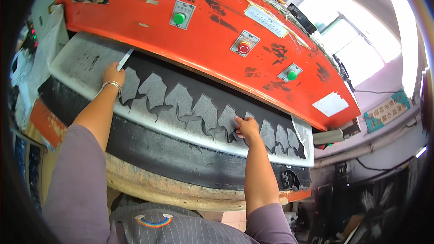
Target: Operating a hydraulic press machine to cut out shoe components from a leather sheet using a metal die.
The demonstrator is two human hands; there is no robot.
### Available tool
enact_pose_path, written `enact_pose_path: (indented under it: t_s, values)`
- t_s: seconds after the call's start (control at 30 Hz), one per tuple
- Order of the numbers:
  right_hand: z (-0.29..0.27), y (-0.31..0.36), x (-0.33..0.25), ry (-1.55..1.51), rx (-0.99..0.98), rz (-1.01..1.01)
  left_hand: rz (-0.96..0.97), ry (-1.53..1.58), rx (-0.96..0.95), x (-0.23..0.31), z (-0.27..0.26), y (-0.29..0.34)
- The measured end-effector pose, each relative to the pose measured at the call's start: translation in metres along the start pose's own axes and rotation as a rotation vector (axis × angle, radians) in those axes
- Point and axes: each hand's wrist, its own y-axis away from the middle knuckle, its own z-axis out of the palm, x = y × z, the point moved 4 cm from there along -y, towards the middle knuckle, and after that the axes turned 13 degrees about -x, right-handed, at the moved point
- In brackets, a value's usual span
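A black sheet (199, 84) with a row of several cut-out shapes lies on a worn grey-white board (86, 56). The grey board shows through the gaps, and thin ragged black strips trail along the sheet's near edge. At the left end, my left hand (114, 74) is closed on the lower end of a narrow white strip (125, 58), beside the sheet. Further right, my right hand (247, 128) pinches the ragged near edge of the black sheet, with the fingers curled around it. The fingertips of that hand are partly hidden.
A red machine beam (208, 31) spans the far side, close above the board. It carries two green buttons (179, 18) and a red emergency stop button (243, 48). A black ledge (172, 147) and a worn wooden edge (162, 183) run along the near side.
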Motion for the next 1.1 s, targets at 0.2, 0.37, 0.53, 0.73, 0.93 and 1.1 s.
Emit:
enact_pose_path:
  t_s: [0.2, 0.37, 0.53, 0.73, 0.93, 1.1]
  values:
    - [-0.007, -0.019, -0.004, 0.680, 0.294, 0.074, -0.260, -0.168, -0.507, 0.033, 0.007, -0.083]
    - [0.005, -0.029, -0.011, 0.670, 0.261, 0.146, -0.221, -0.173, -0.654, 0.040, 0.017, -0.111]
    - [0.019, -0.007, -0.023, 0.814, 0.370, 0.090, -0.187, -0.180, -0.599, 0.046, 0.037, -0.101]
    - [0.032, 0.011, -0.017, 0.934, 0.325, 0.156, 0.040, -0.196, -0.464, 0.034, 0.026, -0.075]
    - [0.045, 0.031, 0.013, 0.867, 0.293, 0.036, 0.040, -0.201, -0.443, 0.018, -0.002, -0.047]
    - [0.047, 0.061, 0.028, 0.808, 0.264, -0.125, 0.030, -0.235, -0.412, 0.005, -0.022, -0.016]
